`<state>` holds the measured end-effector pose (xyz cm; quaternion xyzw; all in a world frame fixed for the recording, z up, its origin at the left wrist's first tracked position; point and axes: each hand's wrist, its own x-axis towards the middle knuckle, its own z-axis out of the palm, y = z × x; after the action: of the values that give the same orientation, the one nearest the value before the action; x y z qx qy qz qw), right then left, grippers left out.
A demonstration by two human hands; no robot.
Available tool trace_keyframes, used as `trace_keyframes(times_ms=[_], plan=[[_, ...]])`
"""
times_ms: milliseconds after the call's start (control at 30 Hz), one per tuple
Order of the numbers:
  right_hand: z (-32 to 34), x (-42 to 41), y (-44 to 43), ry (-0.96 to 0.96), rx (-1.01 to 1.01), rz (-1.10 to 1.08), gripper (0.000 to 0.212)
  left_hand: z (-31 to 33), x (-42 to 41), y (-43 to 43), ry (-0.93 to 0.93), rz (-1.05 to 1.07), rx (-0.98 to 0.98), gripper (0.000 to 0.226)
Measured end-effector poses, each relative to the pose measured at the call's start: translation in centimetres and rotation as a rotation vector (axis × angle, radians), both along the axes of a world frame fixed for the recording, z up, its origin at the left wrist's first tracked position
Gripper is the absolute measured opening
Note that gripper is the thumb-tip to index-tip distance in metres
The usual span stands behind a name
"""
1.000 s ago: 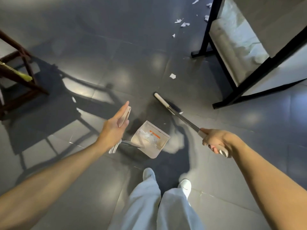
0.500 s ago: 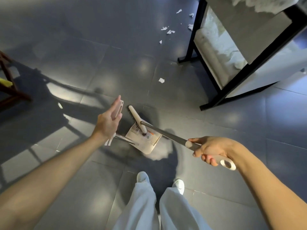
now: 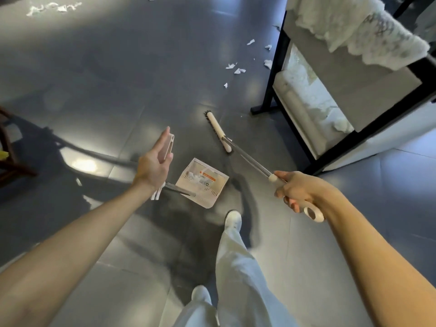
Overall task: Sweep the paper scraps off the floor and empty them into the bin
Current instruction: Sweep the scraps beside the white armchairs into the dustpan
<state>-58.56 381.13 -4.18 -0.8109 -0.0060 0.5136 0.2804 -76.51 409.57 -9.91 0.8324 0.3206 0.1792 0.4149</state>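
Note:
My left hand (image 3: 153,164) holds the pale upright handle of the white dustpan (image 3: 203,182), thumb pinching it against straight fingers. The pan hangs low over the dark floor with a few white scraps inside it. My right hand (image 3: 297,192) grips the end of the broom's handle. The broom head (image 3: 218,131) rests on the floor ahead of the pan, apart from it. Several paper scraps (image 3: 236,68) lie further ahead near the black frame's leg, and more scraps (image 3: 54,7) lie at the far top left.
A black metal frame (image 3: 271,90) with a grey panel and white lace cloth (image 3: 354,27) stands at the right. A dark wooden chair (image 3: 7,147) is at the left edge. My white-trousered legs and shoes (image 3: 232,219) are below the pan.
The broom head has swung off the dustpan and out onto the floor ahead. My right foot has stepped forward, and the scraps by the frame appear nearer.

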Motion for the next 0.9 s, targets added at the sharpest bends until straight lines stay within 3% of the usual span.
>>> trace_keyframes(times_ms=[267,467,600,667,900], plan=[[-3.7,14.8,8.8,-0.215,-0.122,0.337,0.04,-0.5,14.5,6.9,0.135,-0.002,0.038,0.063],[-7.2,20.7,12.5,-0.385,-0.318,0.54,0.044,-1.1,22.4,10.5,0.202,-0.108,0.068,0.065],[-9.6,22.8,14.4,-0.471,-0.364,0.576,0.058,-1.5,25.2,13.6,0.203,-0.117,0.053,0.065],[-10.5,23.5,15.8,-0.415,-0.386,0.53,0.061,-1.7,26.1,14.4,0.189,-0.114,0.025,0.064],[-8.3,21.3,17.5,0.074,-0.285,0.122,0.063,-1.8,31.0,16.4,0.125,-0.178,-0.018,0.064]])
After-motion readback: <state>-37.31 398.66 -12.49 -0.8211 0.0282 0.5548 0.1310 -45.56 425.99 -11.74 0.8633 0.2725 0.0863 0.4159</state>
